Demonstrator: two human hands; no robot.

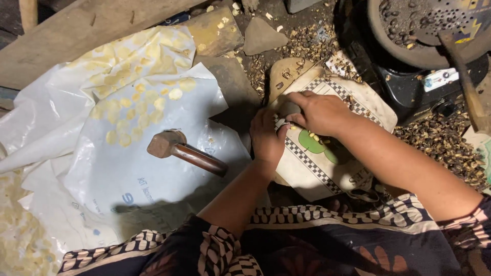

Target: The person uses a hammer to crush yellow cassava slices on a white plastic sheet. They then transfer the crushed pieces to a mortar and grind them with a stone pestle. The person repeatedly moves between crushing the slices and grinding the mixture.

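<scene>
A small dark grey stone-like piece [289,108] is pinched at its near edge under the fingertips of the right hand [318,113], whose grip is closed down on it from above. The left hand [267,139] is pressed in from the side, fingers curled together against the same spot; whether anything is clamped inside it cannot be told. The piece lies on a cream cloth bag [312,158] with a chequered border and a green shape, spread over a slab. It is judged hard, dense and unyielding, with a smooth rounded top that may slide under the fingers, so it is best taken at the rim, low on both sides. A few pale kernels [315,138] are scattered just beside the hands; these are judged light and brittle. To the left, a wooden mallet [185,151] rests on a white plastic sheet [128,168], beside flattened yellow discs [134,107]. Dark shells [444,140] are heaped to the right, near a black perforated pan [424,25].
</scene>
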